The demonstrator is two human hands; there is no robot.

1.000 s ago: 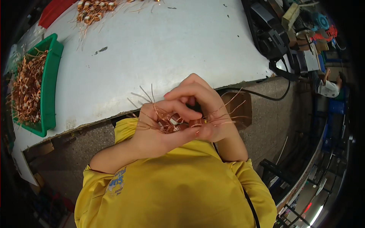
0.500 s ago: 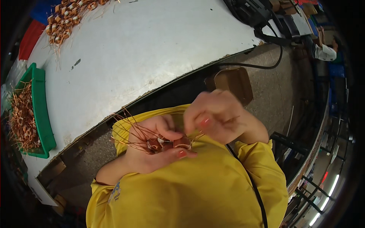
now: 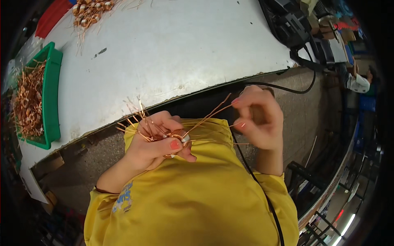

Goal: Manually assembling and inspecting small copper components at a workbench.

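Note:
My left hand (image 3: 150,149) is closed around a few copper-wound ring coils (image 3: 177,135) in front of my yellow shirt, its thumb pressed over them. Bare copper leads fan out past its back toward the table. Other long copper leads (image 3: 207,116) stretch from the coils toward my right hand (image 3: 264,121). That hand is raised at the right with thumb and index finger apart. Its index fingertip touches or nearly touches the end of one lead, and another lead reaches close to the thumb. How many coils lie inside my left hand is hidden by the fingers.
A white table (image 3: 164,49) runs across in front, with a chipped edge. On it stand a green bin (image 3: 51,96) full of copper coils, a pile of coils (image 3: 88,12), and a black device (image 3: 291,30) with a cable. Another person (image 3: 359,84) is at the far right.
My right hand has moved right, away from the coils, and its fingers have parted. Leads now extend straight toward it. My left hand keeps its hold, with the coils turned. The view has shifted slightly.

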